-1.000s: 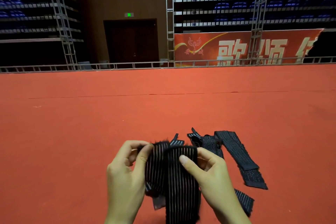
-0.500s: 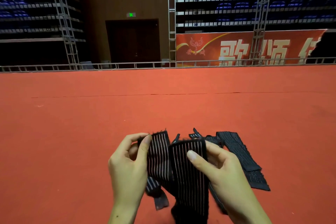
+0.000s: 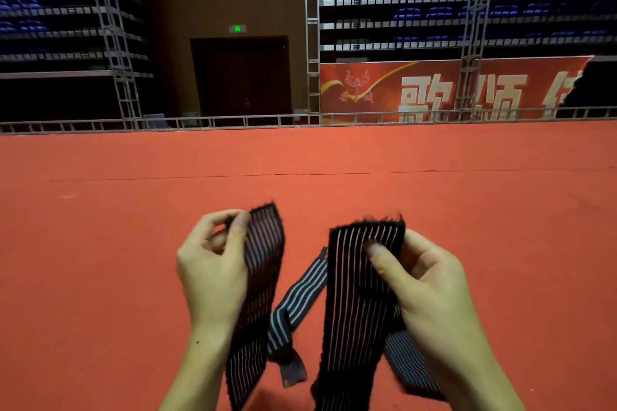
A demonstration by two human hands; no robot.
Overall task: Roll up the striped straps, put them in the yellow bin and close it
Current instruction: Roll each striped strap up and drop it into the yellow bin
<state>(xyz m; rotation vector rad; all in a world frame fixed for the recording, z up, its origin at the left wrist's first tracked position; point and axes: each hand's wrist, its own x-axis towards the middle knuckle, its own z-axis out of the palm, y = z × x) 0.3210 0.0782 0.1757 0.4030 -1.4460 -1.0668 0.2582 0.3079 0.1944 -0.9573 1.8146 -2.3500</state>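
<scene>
Black striped straps pinched, lower ends cut off.

The strap at the left hand is showing black with thin pale stripes running along it. The strap at the right hand is showing black with thin white stripes too. A third strap between them is looking grey-blue with white stripes (its end is plain dark). The carpet is glowing orange-red. At two o'clock, the banner is showing red with big white letters.
</scene>
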